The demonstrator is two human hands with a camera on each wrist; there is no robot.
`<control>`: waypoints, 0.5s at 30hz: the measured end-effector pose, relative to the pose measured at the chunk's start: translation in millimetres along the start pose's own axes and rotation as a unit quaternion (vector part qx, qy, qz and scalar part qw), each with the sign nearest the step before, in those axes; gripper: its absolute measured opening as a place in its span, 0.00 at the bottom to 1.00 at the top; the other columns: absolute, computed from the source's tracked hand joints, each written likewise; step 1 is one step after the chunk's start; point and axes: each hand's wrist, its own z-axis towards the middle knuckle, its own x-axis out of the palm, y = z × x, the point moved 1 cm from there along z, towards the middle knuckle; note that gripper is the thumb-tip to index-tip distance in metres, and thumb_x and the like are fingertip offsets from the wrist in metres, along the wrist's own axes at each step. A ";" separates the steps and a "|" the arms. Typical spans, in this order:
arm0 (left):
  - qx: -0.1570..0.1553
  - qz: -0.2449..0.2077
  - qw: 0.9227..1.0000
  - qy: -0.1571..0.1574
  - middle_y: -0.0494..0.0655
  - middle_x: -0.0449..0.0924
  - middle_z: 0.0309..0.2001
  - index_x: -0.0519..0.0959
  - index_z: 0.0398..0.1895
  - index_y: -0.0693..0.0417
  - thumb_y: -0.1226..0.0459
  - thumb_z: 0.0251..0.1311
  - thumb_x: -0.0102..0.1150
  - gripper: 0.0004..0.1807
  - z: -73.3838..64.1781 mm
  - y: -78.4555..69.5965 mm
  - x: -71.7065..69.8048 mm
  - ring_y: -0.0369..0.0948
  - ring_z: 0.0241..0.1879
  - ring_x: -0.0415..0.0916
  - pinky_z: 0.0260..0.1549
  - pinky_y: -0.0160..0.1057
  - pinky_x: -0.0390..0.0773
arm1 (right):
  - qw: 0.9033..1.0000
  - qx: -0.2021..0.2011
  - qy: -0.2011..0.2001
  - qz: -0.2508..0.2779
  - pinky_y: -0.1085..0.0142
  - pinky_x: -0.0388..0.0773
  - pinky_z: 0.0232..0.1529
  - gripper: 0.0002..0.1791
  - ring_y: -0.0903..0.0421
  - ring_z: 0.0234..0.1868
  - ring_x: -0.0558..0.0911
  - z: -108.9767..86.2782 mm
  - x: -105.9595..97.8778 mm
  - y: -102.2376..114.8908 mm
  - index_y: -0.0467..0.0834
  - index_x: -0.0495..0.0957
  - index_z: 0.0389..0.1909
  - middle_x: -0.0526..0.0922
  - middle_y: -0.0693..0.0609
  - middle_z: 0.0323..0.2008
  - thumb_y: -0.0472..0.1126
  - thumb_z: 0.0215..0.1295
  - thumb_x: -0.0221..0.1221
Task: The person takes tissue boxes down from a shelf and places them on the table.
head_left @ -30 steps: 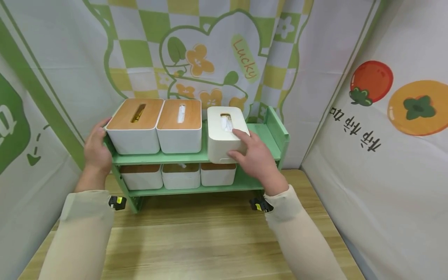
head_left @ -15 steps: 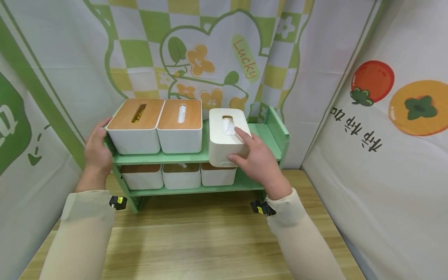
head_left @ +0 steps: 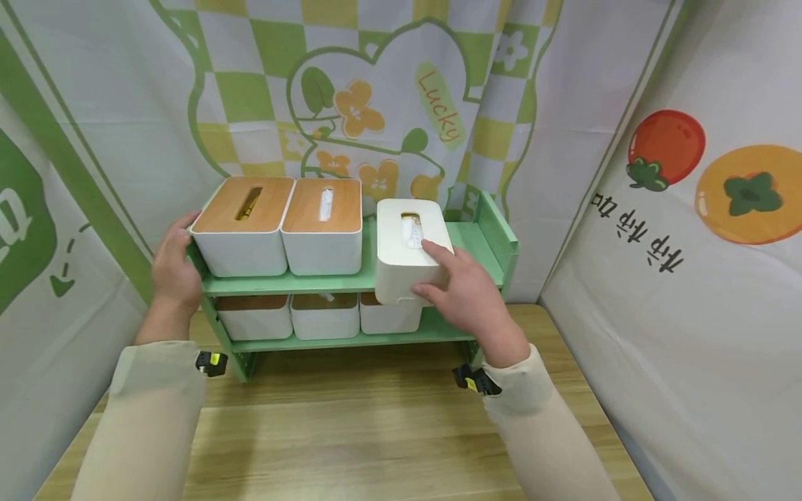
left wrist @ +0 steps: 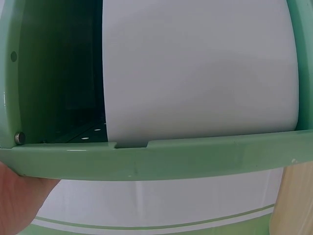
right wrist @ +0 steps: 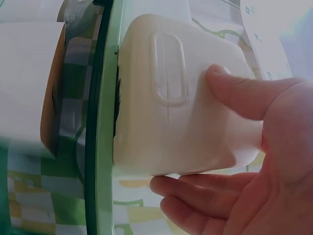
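**Head view: cream box held at the front of a green shelf**

The cream box is seen close to the clock's centre, its slotted top facing up. It is gripped from 4 o'clock by the right hand: the thumb is pressed to the front face, the other fingers are set along the top and side. Whether the box is borne by the upper tier cannot be told.

At 9 o'clock, the shelf's end is touched by the left hand; how far its fingers are curled cannot be told.

Two wood-topped boxes are stood side by side at 10 o'clock, and three lower boxes are lined up on the tier beneath. The shelf is carried by a wood-grained bench, spread out toward 6 o'clock. The room is closed by a checked curtain at 12 o'clock and by a pale wall at 3, on which a tomato and a persimmon are printed.
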 end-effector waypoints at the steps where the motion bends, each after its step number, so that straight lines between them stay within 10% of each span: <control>1: 0.000 0.001 1.000 0.000 0.43 0.58 0.75 0.63 0.76 0.41 0.52 0.76 0.20 0.31 -0.4 0.1 0.1 0.42 0.73 0.49 0.70 0.43 0.42 | 1.000 -0.004 -0.002 -0.002 0.49 0.73 0.52 0.42 0.43 0.54 0.75 -0.8 -0.2 0.1 0.49 0.63 0.75 0.73 0.36 0.60 0.50 0.62 0.69; 15: 0.009 -0.005 1.000 0.003 0.45 0.58 0.75 0.62 0.76 0.44 0.52 0.76 0.20 0.31 -0.1 -0.4 0.7 0.43 0.73 0.49 0.70 0.43 0.42 | 0.999 0.016 0.041 -0.005 0.48 0.70 0.58 0.43 0.43 0.60 0.72 1.7 -6.2 0.3 0.53 0.61 0.76 0.67 0.39 0.67 0.55 0.62 0.68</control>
